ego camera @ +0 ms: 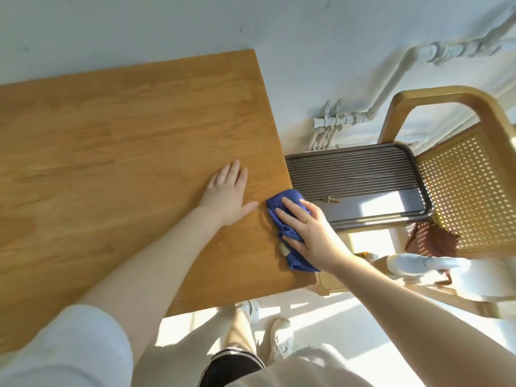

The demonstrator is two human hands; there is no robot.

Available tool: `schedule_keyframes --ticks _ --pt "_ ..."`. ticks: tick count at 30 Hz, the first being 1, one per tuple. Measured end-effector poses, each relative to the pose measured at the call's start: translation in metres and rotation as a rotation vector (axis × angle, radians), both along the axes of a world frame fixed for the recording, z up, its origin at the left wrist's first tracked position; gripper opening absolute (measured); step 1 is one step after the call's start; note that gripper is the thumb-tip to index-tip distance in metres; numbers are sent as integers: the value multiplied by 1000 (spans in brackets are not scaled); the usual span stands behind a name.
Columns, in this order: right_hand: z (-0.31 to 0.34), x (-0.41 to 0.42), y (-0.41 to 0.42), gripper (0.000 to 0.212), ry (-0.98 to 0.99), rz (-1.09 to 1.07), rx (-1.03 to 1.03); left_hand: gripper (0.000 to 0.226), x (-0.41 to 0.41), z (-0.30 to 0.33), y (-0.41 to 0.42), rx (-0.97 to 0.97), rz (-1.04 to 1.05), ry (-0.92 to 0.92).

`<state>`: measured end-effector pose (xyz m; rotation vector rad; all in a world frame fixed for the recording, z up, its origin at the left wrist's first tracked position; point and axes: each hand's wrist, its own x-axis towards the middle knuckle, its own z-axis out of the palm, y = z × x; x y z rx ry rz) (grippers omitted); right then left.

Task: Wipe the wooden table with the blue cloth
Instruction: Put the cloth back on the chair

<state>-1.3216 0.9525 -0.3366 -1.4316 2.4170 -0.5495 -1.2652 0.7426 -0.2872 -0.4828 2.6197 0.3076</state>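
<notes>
White sleeves [64, 350] are seen nearest the camera, at the lower left, with bare forearms reaching out over the wooden bench [111, 152]. Its top is flat, warm orange-brown, with long grain lines and a straight right edge. The left hand [227, 195] is laid flat on the bench, palm down, fingers extended and close together, thumb spread toward the right; nothing is held by it. Just beside that thumb, the blue cloth [282, 219] is found near the bench's right edge, bunched and wrinkled, with a small pale tag at its near end. The cloth is pressed down by the right hand [310, 233], which is open, its fingers spread across the fabric rather than curled around it; a thin ring is worn on one finger. Further right, past the bench edge, a dark ribbed tray [354, 174] with rounded corners is seen resting on a chair [460, 191] of bent pale wood and perforated cane weave.
</notes>
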Motion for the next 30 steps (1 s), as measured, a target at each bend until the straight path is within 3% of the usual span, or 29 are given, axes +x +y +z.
schedule_keyframes --ticks 2,4,6,9,11,13,18,21,26,30 --pt "3 14 20 42 -42 -2 -33 67 9 2 16 39 62 86" --pt "21 13 29 27 -334 -122 -99 59 18 10 31 100 56 152" --pt "50 4 23 13 -642 -380 -207 59 29 19 42 188 29 124" --pt "89 6 -3 17 -734 -567 -341 61 51 41 52 480 155 97" --pt "112 22 -23 20 -798 -491 -348 53 65 57 55 757 283 183" --pt "134 42 -47 24 -894 -384 -332 44 80 74 54 910 358 260" --pt "171 100 -126 26 -950 -77 -255 30 144 98 12 858 613 573" --pt "179 156 -188 25 -866 155 -196 25 208 105 -32 766 768 676" --pt "180 281 -301 30 -782 418 -131 38 339 111 -107 687 1014 848" --pt "184 388 -393 17 -775 558 -112 36 445 116 -179 709 1165 978"
